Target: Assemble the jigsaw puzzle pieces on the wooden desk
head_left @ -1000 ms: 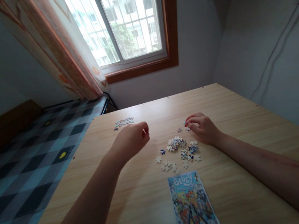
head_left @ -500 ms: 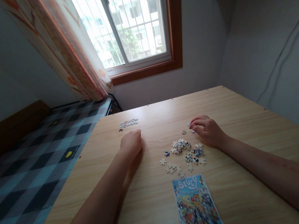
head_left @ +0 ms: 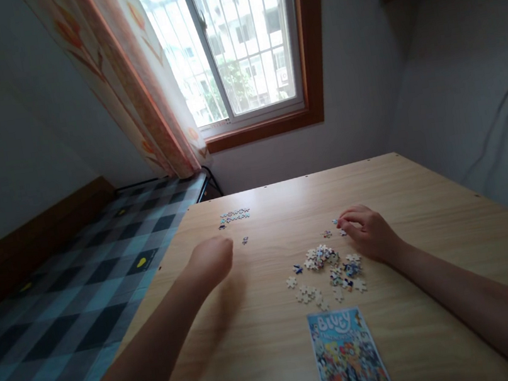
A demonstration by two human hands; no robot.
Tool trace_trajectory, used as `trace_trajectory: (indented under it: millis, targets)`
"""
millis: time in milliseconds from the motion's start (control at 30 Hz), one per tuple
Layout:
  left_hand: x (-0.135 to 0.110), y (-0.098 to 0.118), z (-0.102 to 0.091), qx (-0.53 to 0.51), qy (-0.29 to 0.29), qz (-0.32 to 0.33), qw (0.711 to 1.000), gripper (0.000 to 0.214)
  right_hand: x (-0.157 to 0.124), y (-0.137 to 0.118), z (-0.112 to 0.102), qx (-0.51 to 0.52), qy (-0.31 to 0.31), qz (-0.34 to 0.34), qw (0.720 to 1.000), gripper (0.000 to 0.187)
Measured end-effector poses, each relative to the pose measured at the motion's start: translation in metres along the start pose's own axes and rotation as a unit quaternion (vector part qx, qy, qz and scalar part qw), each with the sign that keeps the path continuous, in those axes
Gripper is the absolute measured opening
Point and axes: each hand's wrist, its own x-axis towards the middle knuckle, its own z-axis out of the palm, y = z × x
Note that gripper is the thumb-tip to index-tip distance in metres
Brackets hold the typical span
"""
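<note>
My left hand [head_left: 211, 260] is raised a little over the left part of the table, with its fingers curled closed; their inner side is hidden from me. A single puzzle piece [head_left: 245, 241] lies just right of it. Behind it are joined puzzle rows [head_left: 235, 215] and a dark piece [head_left: 222, 227]. My right hand [head_left: 370, 232] rests on the table, thumb and finger pinched at a small light-blue puzzle piece [head_left: 335, 221]. Two more loose pieces, one of them multicoloured [head_left: 326, 234], lie near its fingertips. A heap of puzzle pieces [head_left: 321, 257] spreads between the hands, nearer me.
A Bluey picture sheet [head_left: 348, 355] lies on the wooden table [head_left: 242, 364] in front of me. Pale pieces [head_left: 307, 294] lie just beyond it. A bed with a checked cover [head_left: 84, 305] stands along the left, and a window [head_left: 251, 44] is behind the table.
My left hand has moved left and back toward me, uncovering the single puzzle piece on the table. My right hand stays in place. The view has shifted slightly.
</note>
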Motion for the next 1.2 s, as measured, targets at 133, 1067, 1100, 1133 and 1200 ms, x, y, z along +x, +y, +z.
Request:
trace_trajectory:
  millis: [133,1067,1100,1133,1200]
  targets:
    - [0.015,-0.014,0.036,-0.043,0.029,-0.007,0.999,0.022,0.0,0.0,0.001,-0.008,-0.003,0.0,1.0,0.026]
    - [0.067,-0.044,0.098,-0.124,0.055,-0.092,0.986,0.069,-0.005,0.002,0.0,-0.004,-0.027,0.004,1.0,0.024]
    - [0.067,-0.046,0.098,-0.125,0.055,-0.091,0.986,0.069,-0.005,0.002,0.0,-0.004,-0.03,0.004,1.0,0.024]
    - [0.068,-0.047,0.098,-0.125,0.053,-0.092,0.987,0.069,-0.005,0.002,0.0,-0.004,-0.032,0.004,0.999,0.025]
    - [0.069,-0.05,0.098,-0.123,0.052,-0.093,0.987,0.069,-0.005,0.002,0.0,-0.005,-0.035,0.006,0.999,0.026]
